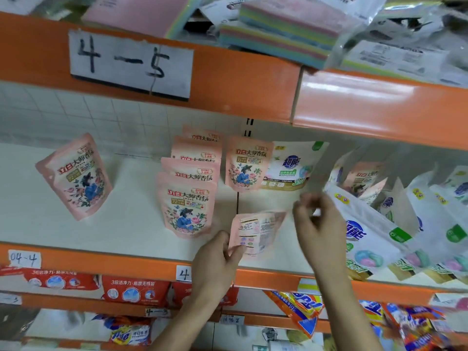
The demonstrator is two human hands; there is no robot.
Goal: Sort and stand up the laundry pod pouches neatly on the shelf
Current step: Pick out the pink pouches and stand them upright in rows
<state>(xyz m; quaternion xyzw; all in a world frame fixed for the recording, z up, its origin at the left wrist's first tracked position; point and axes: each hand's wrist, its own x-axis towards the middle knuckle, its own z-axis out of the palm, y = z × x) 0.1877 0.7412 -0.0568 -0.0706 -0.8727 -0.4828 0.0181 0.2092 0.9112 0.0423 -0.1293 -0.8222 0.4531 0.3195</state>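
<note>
My left hand pinches the lower corner of a pink pouch that shows its back and tilts near the shelf's front edge. My right hand hovers just right of it, fingers loosely curled, touching the edge of a fallen white pouch; whether it grips that pouch is blurred. A row of several pink pouches stands front to back at mid shelf. One pink pouch stands alone at the left. Another pink pouch and a white pouch stand at the back.
A heap of toppled white and pink pouches fills the shelf's right part. The white shelf board has an orange front rail. Red and orange detergent bags sit on the shelves below. Coloured pads lie above.
</note>
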